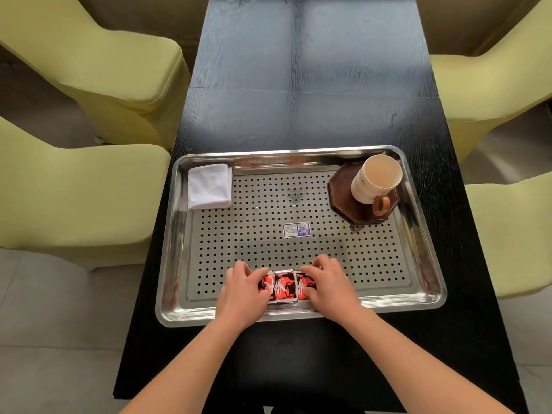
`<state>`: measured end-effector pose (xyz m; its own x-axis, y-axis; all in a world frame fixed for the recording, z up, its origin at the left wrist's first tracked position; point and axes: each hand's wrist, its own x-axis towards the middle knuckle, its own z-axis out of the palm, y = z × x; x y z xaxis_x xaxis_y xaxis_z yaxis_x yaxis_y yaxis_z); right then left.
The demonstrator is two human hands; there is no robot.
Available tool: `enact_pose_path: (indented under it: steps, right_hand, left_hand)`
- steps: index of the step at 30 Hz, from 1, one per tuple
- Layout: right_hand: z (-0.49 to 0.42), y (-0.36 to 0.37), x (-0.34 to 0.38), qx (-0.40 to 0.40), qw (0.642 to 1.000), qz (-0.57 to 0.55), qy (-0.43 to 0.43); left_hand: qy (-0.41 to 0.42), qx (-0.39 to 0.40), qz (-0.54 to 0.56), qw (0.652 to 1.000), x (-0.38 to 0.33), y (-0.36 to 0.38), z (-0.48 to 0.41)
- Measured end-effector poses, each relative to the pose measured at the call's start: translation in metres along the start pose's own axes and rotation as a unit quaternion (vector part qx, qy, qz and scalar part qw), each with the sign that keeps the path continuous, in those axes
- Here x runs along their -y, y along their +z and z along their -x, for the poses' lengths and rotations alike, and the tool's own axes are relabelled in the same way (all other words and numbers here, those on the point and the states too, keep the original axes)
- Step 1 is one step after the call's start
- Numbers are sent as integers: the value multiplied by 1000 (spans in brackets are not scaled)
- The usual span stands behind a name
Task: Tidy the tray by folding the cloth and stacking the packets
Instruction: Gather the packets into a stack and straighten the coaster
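Packets: red-and-black packets (283, 286) in a tight row, three faces showing, at the near edge of the tray (425, 243), about mid-width. They sit directly between the two hands.
Left hand: left hand (242, 291) covers the left end of the row, fingers curled over the end packet's far side, gripping it.
Right hand: right hand (325, 289) mirrors it on the right end, fingers curled over the far side and thumb on the near side, gripping.
Near edge: the packets lie just inside the tray's near rim, and both wrists cross over it.
Room: bare perforated floor runs from the packets out to both side rims and toward the far edge, with only a small sticker (296, 230) at the tray's centre.
Cloth: white cloth (210, 186), folded into a rectangle, in the far-left corner, well apart from the hands.
Mug: cream mug (375, 180) on a dark octagonal coaster (343, 201) in the far-right corner, handle toward the near edge.
Table: the tray sits toward the near end of a black table (298, 85), with yellow-green chairs (89, 70) along both sides.
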<state>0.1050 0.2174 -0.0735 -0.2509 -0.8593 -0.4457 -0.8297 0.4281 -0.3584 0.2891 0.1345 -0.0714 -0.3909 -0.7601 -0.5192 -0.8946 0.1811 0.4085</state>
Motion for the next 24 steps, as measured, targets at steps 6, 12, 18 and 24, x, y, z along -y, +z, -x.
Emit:
enact_pose_path:
  steps: [6,12,18,24]
  right_hand:
    - [-3,-1,3,-8,1000,-2,-7]
    - [-10,-1,11,18,999,16,-24]
    - [-12,-1,11,45,996,62,-33]
    - [-9,1,12,40,998,48,-30]
  left_hand:
    - [-3,-4,-3,1000,2,2,1]
    - [-6,-7,10,1000,0,-2,-2]
    - [24,17,-24,999,7,-2,1]
    - [13,12,-19,1000,4,-1,0]
